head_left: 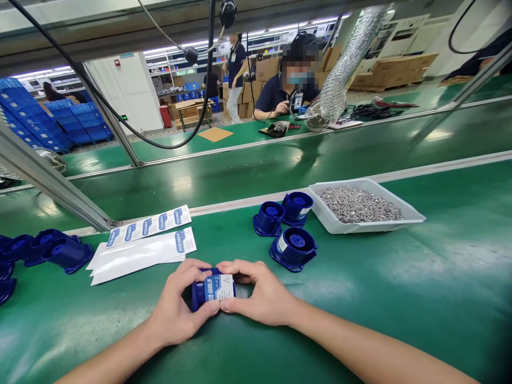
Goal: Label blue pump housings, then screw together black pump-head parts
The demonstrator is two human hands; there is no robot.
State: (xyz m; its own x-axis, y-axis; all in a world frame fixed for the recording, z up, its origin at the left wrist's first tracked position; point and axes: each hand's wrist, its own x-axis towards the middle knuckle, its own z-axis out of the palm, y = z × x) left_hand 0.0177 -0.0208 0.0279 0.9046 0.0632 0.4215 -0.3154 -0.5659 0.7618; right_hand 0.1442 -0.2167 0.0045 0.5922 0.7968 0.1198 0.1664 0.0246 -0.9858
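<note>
Head view shows me both hands meeting on a blue housing (199,292) that lies on its side on the green mat (400,298). My left hand (180,309) curls round its left end, with the thumb pressed along the lower edge and the fingers hooked over the top. My right hand (260,296) closes on the other end, its thumb and forefinger pinching the part from below and above. A white label (219,287) sits on the housing's upturned face, right between the two thumbs and touching both.

Just beyond the left fingers and slightly to their left lie two label sheets (149,226), the nearer one mostly bare backing. Beyond the right fingertips, near but not touching, stand three more blue housings (294,248) in a cluster with their open ends up. Farther out to the right of them is a white tray (414,216) holding a heap of small metal pins (358,204). Well off to the left of the left fingers lies a row of blue parts (60,250). Across the belt, far past all the fingers, a co-worker (276,93) sits bent over their own bench.
</note>
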